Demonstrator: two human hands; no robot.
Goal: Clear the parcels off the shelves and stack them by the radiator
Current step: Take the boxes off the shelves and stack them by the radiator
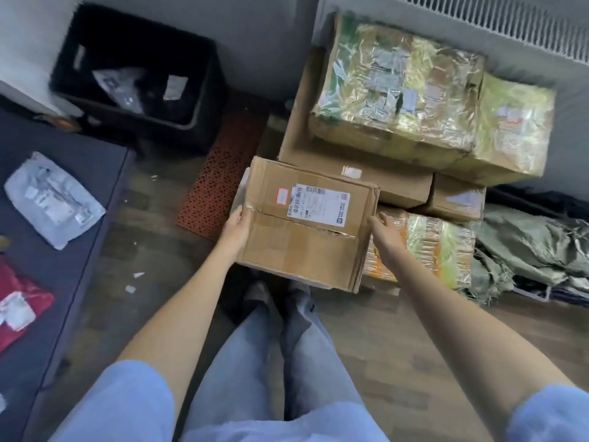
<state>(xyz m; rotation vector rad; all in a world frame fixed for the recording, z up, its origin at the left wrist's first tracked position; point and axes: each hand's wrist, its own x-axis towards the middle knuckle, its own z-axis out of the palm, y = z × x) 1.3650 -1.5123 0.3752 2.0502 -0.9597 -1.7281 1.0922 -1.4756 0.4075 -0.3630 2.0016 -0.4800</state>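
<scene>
A brown cardboard parcel (306, 231) with a white shipping label hangs between my hands above the floor. My left hand (236, 226) grips its left edge, and my right hand (387, 232) holds its right side. Behind it a stack of parcels stands below the white radiator (497, 23): a large flat box (318, 154), two foil-wrapped boxes (398, 100) on top, a small brown box (455, 199) and a foil-and-orange package (430, 247) on the floor.
A black crate (134, 81) with bagged items stands at the back left. An orange perforated mat (220, 180) lies on the wooden floor. A dark surface (79, 173) on the left carries a grey mailer (52, 199) and a red bag (19, 301). Green sacks (535, 247) lie at the right.
</scene>
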